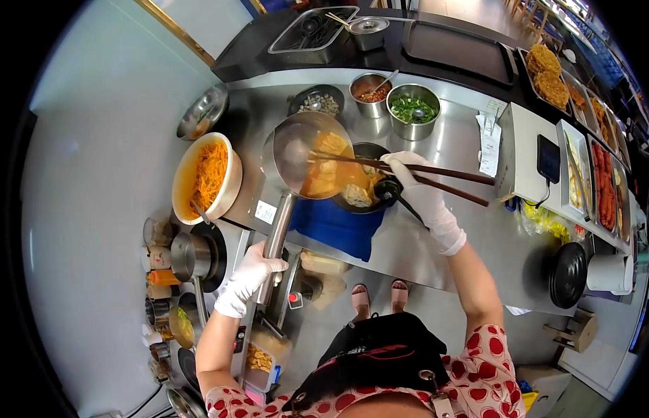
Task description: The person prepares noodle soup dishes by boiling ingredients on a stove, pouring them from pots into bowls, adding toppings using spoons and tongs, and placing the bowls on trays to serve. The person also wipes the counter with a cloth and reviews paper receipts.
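Observation:
My gloved left hand is wrapped round the long metal handle of a saucepan. The pan is tilted over a dark bowl, with orange broth and pale yellow pieces at its lower right side. In my gloved right hand is a pair of long brown chopsticks, whose tips reach into the pan. Pale and yellow food fills the visible part of the bowl; the pan hides the rest. A black ladle rests at the bowl's right side, its handle running under my right hand.
Behind the bowl stand metal pots of chopped greens and reddish diced food. A white bowl of shredded carrot is at left, near a small saucepan. A blue cloth lies in front. Food trays line the right.

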The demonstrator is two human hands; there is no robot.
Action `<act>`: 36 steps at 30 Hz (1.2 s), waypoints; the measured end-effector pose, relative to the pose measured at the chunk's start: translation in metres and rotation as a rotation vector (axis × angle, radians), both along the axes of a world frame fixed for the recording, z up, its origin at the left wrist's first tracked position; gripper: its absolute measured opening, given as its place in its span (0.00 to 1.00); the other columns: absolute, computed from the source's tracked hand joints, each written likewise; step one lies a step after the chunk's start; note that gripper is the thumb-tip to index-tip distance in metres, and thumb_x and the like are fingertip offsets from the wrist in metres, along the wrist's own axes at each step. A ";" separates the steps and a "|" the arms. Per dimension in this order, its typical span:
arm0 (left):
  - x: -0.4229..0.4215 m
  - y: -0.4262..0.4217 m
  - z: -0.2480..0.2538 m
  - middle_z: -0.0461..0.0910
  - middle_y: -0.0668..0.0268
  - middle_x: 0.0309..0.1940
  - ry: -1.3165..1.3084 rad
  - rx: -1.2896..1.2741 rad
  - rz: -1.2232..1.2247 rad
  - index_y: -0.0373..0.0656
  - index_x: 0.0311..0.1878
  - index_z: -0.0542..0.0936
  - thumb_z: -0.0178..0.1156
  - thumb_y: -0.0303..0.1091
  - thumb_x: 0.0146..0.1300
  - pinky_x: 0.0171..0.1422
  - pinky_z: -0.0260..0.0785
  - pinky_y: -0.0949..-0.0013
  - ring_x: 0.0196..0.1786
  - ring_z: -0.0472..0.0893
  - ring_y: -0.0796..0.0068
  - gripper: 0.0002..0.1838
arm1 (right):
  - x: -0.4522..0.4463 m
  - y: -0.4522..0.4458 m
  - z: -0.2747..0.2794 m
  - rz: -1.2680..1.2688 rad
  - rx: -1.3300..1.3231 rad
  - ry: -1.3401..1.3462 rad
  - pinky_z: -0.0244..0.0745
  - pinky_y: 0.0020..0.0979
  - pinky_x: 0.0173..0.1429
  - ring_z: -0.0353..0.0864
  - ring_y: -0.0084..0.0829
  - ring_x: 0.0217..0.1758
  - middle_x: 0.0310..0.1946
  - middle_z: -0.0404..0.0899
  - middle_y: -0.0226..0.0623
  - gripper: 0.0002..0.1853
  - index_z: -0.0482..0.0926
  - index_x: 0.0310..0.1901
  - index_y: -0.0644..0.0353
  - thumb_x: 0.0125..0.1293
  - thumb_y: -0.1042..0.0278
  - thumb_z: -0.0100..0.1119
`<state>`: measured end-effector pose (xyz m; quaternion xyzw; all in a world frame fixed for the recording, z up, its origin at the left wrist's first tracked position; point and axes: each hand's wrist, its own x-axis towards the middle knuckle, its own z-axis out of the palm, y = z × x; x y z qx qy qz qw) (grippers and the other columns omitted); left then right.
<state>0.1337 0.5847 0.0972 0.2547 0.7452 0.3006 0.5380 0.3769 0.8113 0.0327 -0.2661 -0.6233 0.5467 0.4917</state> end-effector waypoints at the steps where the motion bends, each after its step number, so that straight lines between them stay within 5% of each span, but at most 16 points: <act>1: 0.001 0.001 0.000 0.74 0.66 0.23 0.013 0.002 -0.010 0.33 0.44 0.73 0.64 0.22 0.52 0.27 0.69 0.72 0.21 0.75 0.75 0.16 | 0.007 0.003 -0.002 0.002 0.003 0.001 0.75 0.25 0.49 0.81 0.24 0.41 0.37 0.84 0.36 0.06 0.82 0.41 0.66 0.64 0.76 0.58; 15: 0.013 0.009 0.000 0.75 0.65 0.24 0.094 -0.008 -0.006 0.33 0.45 0.72 0.63 0.20 0.53 0.26 0.69 0.72 0.21 0.76 0.75 0.16 | 0.022 0.007 -0.013 0.063 -0.013 -0.125 0.76 0.24 0.49 0.81 0.22 0.41 0.38 0.85 0.35 0.06 0.83 0.41 0.63 0.64 0.75 0.61; 21: 0.016 0.010 0.001 0.76 0.65 0.24 0.100 -0.005 0.009 0.32 0.46 0.71 0.63 0.20 0.53 0.26 0.69 0.72 0.21 0.75 0.75 0.16 | 0.024 -0.009 0.020 0.213 0.068 -0.021 0.76 0.27 0.52 0.82 0.26 0.44 0.40 0.85 0.39 0.06 0.81 0.41 0.68 0.65 0.79 0.56; 28: 0.016 0.011 0.000 0.75 0.64 0.23 0.125 -0.016 0.002 0.31 0.45 0.71 0.63 0.21 0.52 0.26 0.69 0.72 0.21 0.76 0.75 0.17 | 0.019 -0.011 0.015 0.307 0.148 -0.192 0.75 0.28 0.45 0.82 0.32 0.39 0.37 0.83 0.40 0.06 0.81 0.40 0.64 0.64 0.73 0.61; 36: 0.018 0.014 0.005 0.74 0.66 0.23 0.185 -0.028 -0.016 0.32 0.45 0.72 0.64 0.23 0.51 0.27 0.69 0.72 0.21 0.75 0.75 0.17 | 0.020 0.010 0.026 0.089 0.161 -0.150 0.76 0.26 0.45 0.81 0.24 0.40 0.37 0.83 0.36 0.05 0.80 0.40 0.64 0.64 0.73 0.61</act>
